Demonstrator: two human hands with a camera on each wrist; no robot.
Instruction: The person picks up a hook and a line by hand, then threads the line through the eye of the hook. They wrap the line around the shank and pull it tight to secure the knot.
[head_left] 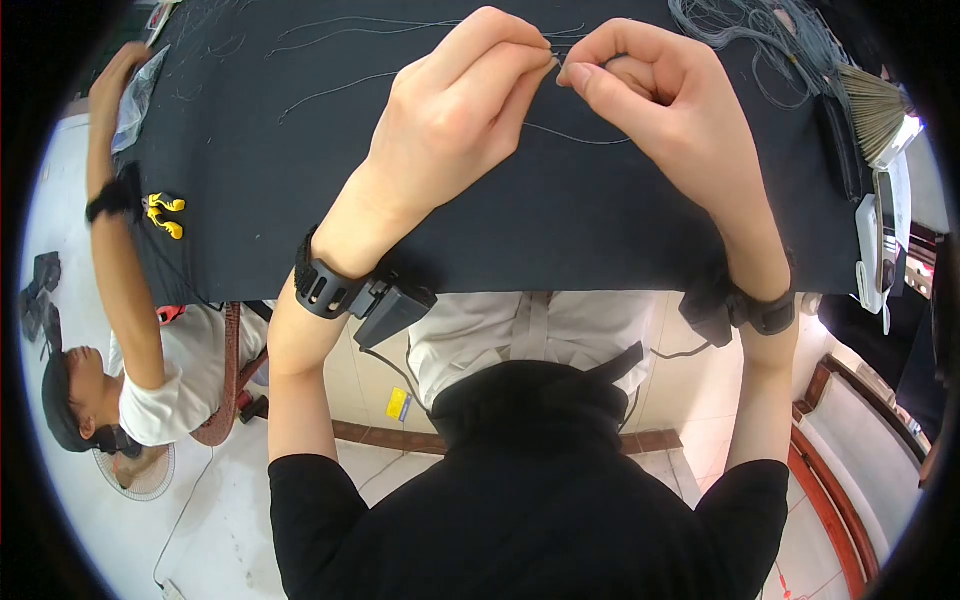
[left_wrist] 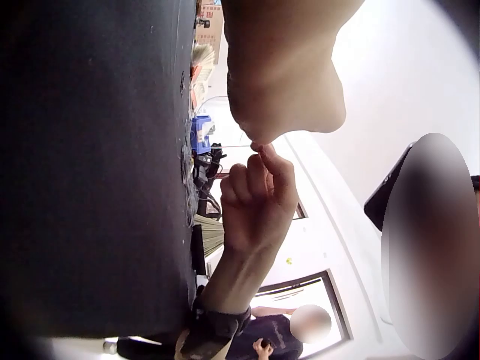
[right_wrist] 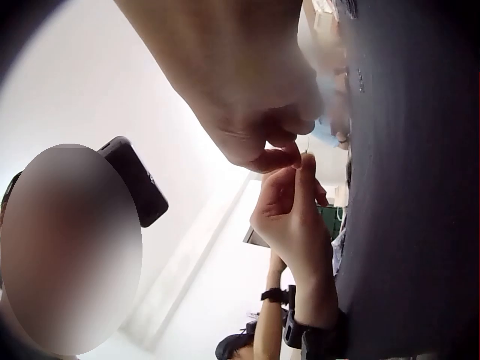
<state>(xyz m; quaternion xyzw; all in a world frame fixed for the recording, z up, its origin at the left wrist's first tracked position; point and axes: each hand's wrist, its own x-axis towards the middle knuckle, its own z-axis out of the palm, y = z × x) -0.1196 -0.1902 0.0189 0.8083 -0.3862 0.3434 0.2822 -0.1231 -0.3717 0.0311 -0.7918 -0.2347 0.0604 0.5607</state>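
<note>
A crumpled clear plastic bag (head_left: 140, 100) lies at the left end of the black-covered table (head_left: 400, 250), near another person's forearm (head_left: 104, 150); what it contains, I cannot tell. The left-wrist view adds a small blue box (left_wrist: 201, 133) and a brown cardboard box (left_wrist: 211, 30) beyond the table, their contents also unclear.

The thin grey wire-like strand (left_wrist: 234, 146) is at the fingertips, between the two hands. The left hand (head_left: 455, 105) pinches with its fingers bunched together; the right hand (head_left: 665, 95) pinches between thumb and forefinger, its other fingers curled. The fingertips nearly meet above the table.

Only the head view shows the loose tangle of grey strands (head_left: 745, 32) beyond the right hand and the yellow-handled pliers (head_left: 165, 214) to the left. The right-wrist view shows the left hand's thumb side, with a short strand end rising there.
</note>
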